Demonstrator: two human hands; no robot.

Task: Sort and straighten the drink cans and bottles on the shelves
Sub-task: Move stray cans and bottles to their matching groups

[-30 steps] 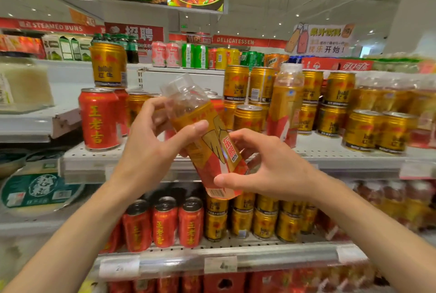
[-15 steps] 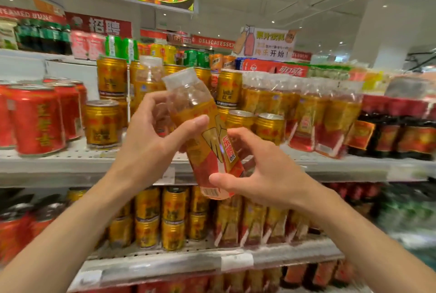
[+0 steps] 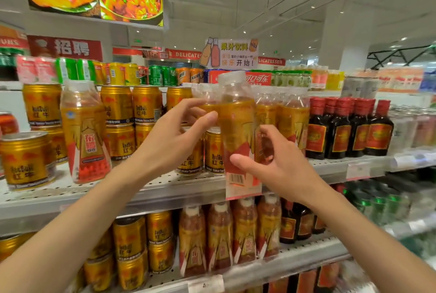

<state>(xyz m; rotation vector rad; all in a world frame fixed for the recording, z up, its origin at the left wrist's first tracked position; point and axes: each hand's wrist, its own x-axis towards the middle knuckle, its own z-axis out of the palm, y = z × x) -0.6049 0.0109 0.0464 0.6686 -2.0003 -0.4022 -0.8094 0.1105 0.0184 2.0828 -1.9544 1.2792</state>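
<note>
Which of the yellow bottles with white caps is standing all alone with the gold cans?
The bottle at the left of the middle shelf. Gold Red Bull cans surround it, while the held bottle is near the row of matching bottles further right.

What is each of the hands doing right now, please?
Left hand: holds the upper part of the bottle, thumb on its side.
Right hand: grips the same bottle lower down, fingers curled behind it.

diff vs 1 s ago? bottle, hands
The bottle, tilted before, is now upright and closer to the row of matching bottles on the shelf. Left hand and right hand keep their grip on it.
</note>
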